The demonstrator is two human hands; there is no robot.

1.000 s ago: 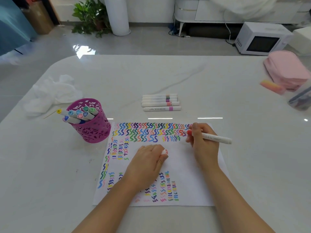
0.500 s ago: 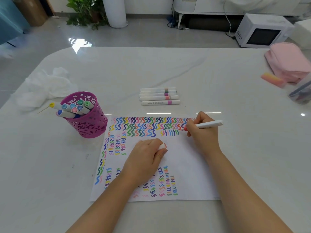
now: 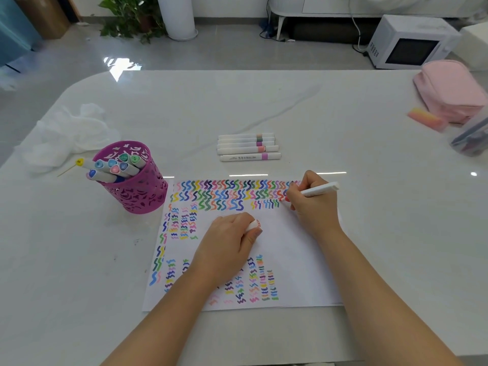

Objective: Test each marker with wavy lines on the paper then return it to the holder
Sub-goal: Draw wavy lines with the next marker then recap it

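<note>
A white paper (image 3: 290, 247) covered in rows of coloured wavy lines lies on the table in front of me. My right hand (image 3: 313, 204) grips a white marker (image 3: 320, 190) with its red tip down on the paper, at the right end of the upper rows. My left hand (image 3: 228, 245) rests on the middle of the paper, fingers curled round the marker's cap (image 3: 253, 225). A purple cut-out holder (image 3: 134, 183) left of the paper holds several capped markers (image 3: 113, 169). Several more white markers (image 3: 248, 147) lie side by side beyond the paper.
A crumpled white cloth (image 3: 68, 133) lies at the far left. A pink pouch (image 3: 449, 91), a pink-orange eraser (image 3: 426, 120) and a clear container (image 3: 470, 138) sit at the far right. A microwave (image 3: 409, 42) and a plant (image 3: 129, 17) stand on the floor behind the table.
My right hand has tilted the marker up and brought its tip onto the paper by the upper rows. The left hand has stayed in place on the paper.
</note>
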